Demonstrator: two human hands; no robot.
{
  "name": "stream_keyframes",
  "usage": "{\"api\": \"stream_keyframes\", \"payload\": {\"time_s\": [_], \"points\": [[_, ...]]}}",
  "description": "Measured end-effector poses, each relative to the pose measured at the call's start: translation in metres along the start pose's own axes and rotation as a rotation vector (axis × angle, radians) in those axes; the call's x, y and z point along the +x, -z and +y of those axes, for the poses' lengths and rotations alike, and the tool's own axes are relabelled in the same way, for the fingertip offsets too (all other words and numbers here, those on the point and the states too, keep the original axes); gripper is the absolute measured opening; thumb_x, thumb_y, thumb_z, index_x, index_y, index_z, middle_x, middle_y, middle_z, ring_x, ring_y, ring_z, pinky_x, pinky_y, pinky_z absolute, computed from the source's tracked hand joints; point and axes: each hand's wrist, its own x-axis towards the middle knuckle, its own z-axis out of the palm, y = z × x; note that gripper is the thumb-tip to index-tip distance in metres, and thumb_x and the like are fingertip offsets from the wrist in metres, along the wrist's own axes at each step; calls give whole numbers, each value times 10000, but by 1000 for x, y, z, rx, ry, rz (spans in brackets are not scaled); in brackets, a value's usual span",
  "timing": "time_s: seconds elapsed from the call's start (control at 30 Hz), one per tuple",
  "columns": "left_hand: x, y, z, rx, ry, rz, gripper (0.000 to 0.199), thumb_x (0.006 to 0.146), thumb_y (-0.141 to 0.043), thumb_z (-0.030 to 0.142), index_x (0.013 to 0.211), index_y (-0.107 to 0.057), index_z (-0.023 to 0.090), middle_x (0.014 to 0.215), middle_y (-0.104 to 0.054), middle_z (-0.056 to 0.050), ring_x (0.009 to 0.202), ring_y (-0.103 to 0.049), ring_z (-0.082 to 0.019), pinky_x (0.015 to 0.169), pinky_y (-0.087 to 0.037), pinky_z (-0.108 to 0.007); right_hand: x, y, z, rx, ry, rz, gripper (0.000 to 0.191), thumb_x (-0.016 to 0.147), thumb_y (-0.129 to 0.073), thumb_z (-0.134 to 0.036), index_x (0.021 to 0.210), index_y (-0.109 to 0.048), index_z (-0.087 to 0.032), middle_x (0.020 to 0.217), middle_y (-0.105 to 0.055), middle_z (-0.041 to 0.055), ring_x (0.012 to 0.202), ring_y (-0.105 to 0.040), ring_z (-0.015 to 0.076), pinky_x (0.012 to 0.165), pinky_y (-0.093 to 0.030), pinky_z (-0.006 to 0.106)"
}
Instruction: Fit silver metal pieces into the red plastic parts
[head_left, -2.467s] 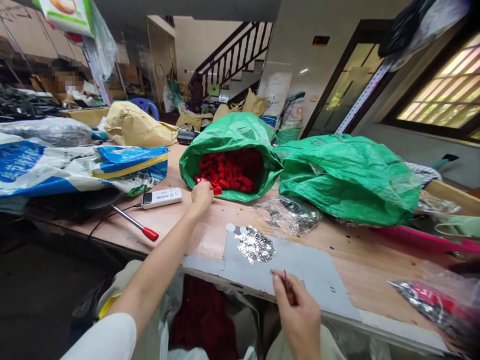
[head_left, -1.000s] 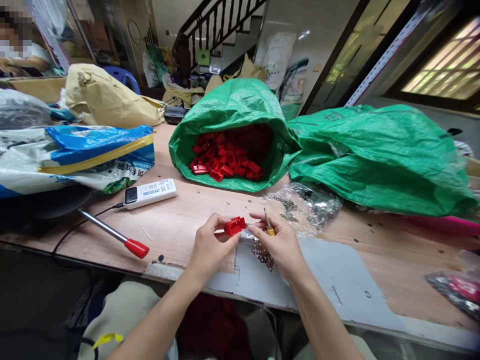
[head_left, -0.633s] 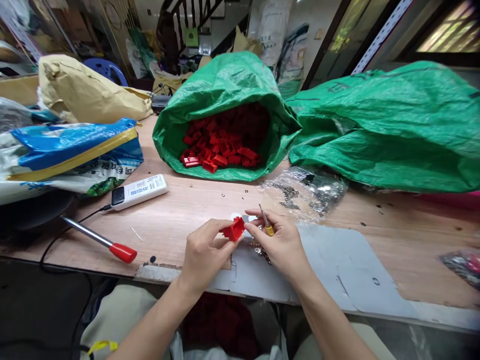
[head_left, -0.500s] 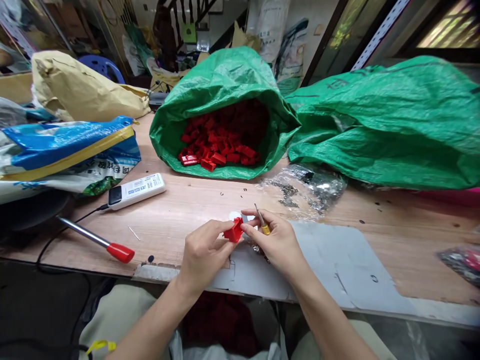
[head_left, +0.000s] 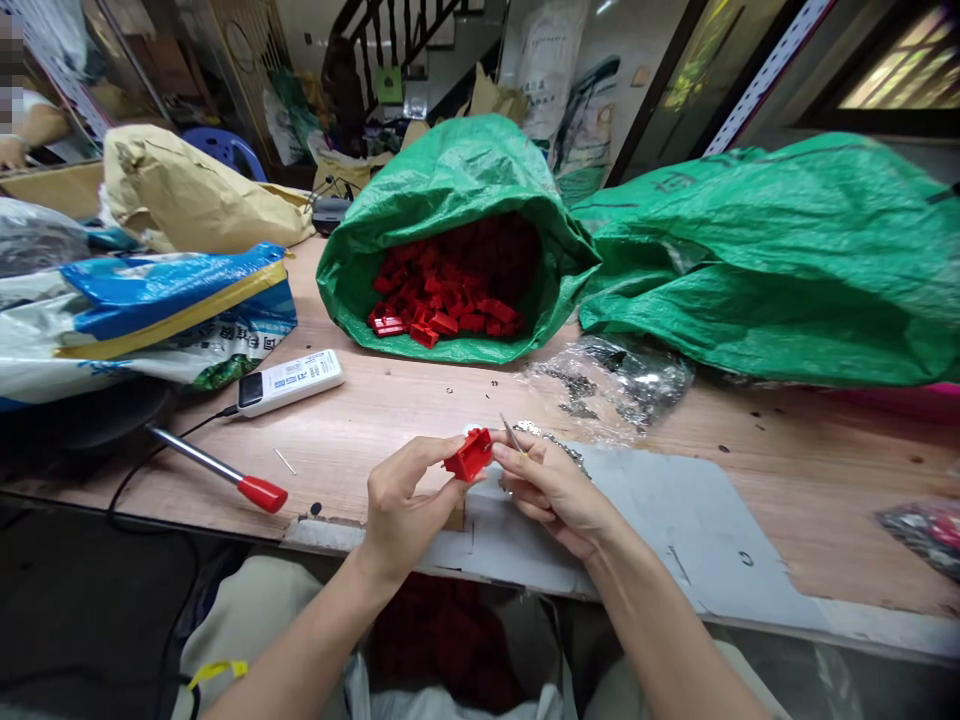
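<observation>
My left hand [head_left: 409, 505] pinches a small red plastic housing [head_left: 471, 458] between thumb and fingers, its hollow side turned towards the right. My right hand [head_left: 559, 490] is closed on a small screwdriver [head_left: 513, 434]; its thin metal shaft points up and left, and most of the handle is hidden by the fingers. The right thumb and fingertip are at the housing's right edge; whether they hold a tiny part there I cannot tell. Small shiny metal pieces [head_left: 555, 445] lie behind and under the right hand on the grey mat [head_left: 675, 510].
A green sack [head_left: 457, 160] full of red housings [head_left: 442, 290] lies open ahead. Another green sack [head_left: 780, 260] is at the right, behind a clear bag [head_left: 637, 385] of small parts. At left are a white device [head_left: 291, 382] and a red-tipped lever [head_left: 262, 494]. A person's arm [head_left: 41, 125] shows far left.
My right hand has turned, so the screwdriver's yellow handle is now mostly covered and more metal pieces show behind the hand. The housing is tilted a little differently. The view has shifted slightly.
</observation>
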Motion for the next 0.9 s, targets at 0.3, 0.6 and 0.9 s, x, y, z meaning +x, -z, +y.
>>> {"api": "stream_keyframes", "payload": {"time_s": [0.3, 0.6, 0.9], "points": [[-1, 0, 2, 9, -46, -25, 300, 799, -777, 151, 1068, -677, 236, 1001, -778, -57, 909, -746, -202, 808, -615, -323, 3, 1, 6, -262, 206, 109, 397, 726, -806, -525, 763, -609, -182, 486, -360, -93, 395, -230, 44, 381, -157, 199], [2, 3, 3, 20, -97, -24, 290, 812, -758, 142, 1075, -681, 238, 993, -784, -61, 905, -750, -202, 794, -620, -319, -1, -2, -1, -183, 125, 5, 401, 757, -773, -545, 813, -608, -183, 478, -335, -109, 396, -175, 38, 363, -129, 183], [3, 3, 5, -295, 115, -48, 311, 733, -832, 166, 1020, -721, 210, 959, -782, -50, 891, -746, -200, 800, -625, -307, -5, 5, -4, -83, -13, -125, 420, 693, -831, -507, 807, -608, -171, 532, -441, -85, 380, -127, 11, 363, -79, 186]]}}
